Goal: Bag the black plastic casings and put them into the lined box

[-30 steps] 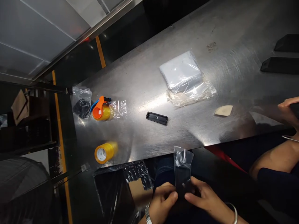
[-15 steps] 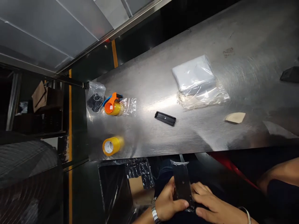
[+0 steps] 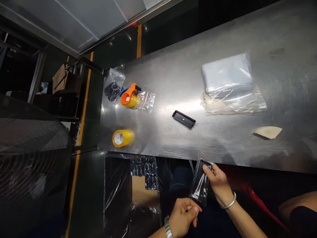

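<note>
A black rectangular plastic part in a clear plastic bag [image 3: 200, 186] is held upright just in front of the table's edge. My right hand [image 3: 219, 181] grips its upper right corner, thumb across the front face. Close to the bag's lower end is my left hand [image 3: 184, 213], thumb and fingers drawn together; whether anything is pinched there, I cannot tell. On the table ahead lies a black plastic tray-like part [image 3: 183, 119] with a small hole in its middle.
The metal table [image 3: 168, 86] holds a stack of clear bags [image 3: 228, 76], a tape dispenser [image 3: 128, 98], a yellow tape roll [image 3: 121, 138], a small bag of black pieces [image 3: 114, 89] and a cream wedge [image 3: 268, 132]. A plastic-lined box [image 3: 119, 195] stands below. Another person's arm [image 3: 297, 205] is at right.
My right hand has taken hold of the bagged part by its upper corner. My left hand has let go of its side and sits lower. The view has shifted.
</note>
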Available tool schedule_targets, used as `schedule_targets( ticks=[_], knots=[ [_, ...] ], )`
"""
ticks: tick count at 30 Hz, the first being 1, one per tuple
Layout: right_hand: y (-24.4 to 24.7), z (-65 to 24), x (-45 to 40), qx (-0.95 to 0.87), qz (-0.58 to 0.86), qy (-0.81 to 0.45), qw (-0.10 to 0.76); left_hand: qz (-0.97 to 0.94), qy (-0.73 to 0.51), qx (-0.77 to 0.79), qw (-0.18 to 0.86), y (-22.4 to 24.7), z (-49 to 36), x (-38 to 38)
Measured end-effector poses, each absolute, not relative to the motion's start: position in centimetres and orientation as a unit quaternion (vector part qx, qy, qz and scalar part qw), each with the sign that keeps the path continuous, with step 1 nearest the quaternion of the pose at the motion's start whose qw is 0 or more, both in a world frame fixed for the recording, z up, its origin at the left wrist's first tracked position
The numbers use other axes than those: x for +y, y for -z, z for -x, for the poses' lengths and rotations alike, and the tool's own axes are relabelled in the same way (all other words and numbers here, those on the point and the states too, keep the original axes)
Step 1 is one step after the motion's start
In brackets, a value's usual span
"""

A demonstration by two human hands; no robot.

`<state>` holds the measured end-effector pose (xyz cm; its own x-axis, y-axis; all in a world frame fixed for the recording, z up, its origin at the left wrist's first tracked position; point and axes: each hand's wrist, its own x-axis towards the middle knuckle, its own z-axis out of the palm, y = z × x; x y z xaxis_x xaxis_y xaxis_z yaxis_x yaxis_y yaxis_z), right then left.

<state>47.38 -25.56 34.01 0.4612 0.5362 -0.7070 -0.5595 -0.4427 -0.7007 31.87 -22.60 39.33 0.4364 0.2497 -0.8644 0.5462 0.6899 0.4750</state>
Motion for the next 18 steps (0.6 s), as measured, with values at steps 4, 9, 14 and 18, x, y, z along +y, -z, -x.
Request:
schedule_targets(
  ticks=[4, 9, 14, 18],
  knots=[
    [-34.0, -46.8, -25.4, -0.034, 0.687, -0.516, 0.511, -0.32, -0.037, 0.591, 0.74, -38.4, -31.1, -22.1],
    [-36.3, -44.7, -25.1, -0.097, 0.663, -0.556, 0.492, -0.126, -0.166, 0.524, 0.826, -38.7, -30.4, -20.6],
    [-36.6, -41.2, -24.6, -0.142, 0.636, -0.605, 0.457, -0.103, -0.158, 0.489, 0.852, -39.2, -29.3, -21.6],
    [-35.3, -36.4, -25.4, -0.258, 0.685, -0.546, 0.408, -0.062, -0.224, 0.566, 0.791, -38.8, -26.3, -22.0]
  ],
)
